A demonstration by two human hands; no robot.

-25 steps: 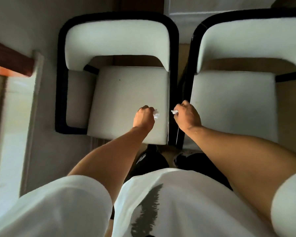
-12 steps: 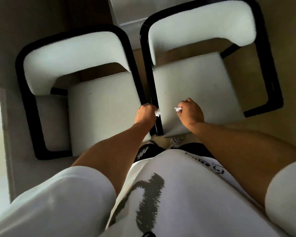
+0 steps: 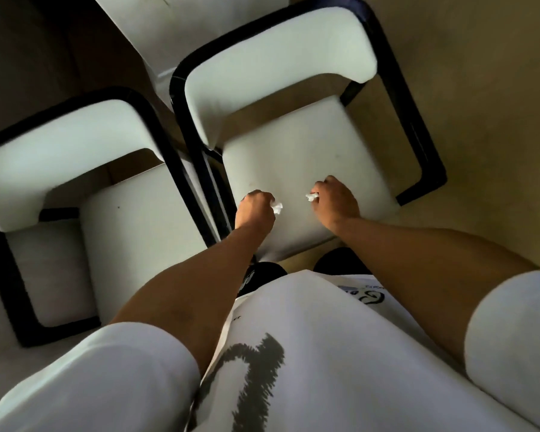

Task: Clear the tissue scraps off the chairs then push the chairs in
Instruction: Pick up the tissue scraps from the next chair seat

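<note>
Both of your hands are curled into loose fists over the front half of the right chair's seat, and each one is holding tissue. Your left hand grips a crumpled scrap that pokes out on the side facing your other hand; your right hand pinches a smaller scrap that also sticks out inward, so the two scraps face each other across a short gap above the cushion. Neither seat shows any loose tissue that I can make out, so the clearing looks done and what remains is getting rid of the scraps and pushing the chairs in. The relation that matters now is where the chairs stand from your hands: both hands are already above the right chair, whose back lies straight ahead of your knuckles, toward the pale table edge at the top. The left chair stands just beside it, its black frame touching or nearly touching the right chair's frame, and only your left hand is near it. Since your fingers are full, a push with fists or heels of the hands on the seat front seems the likely option, and the right chair is the closer one to start with.
</note>
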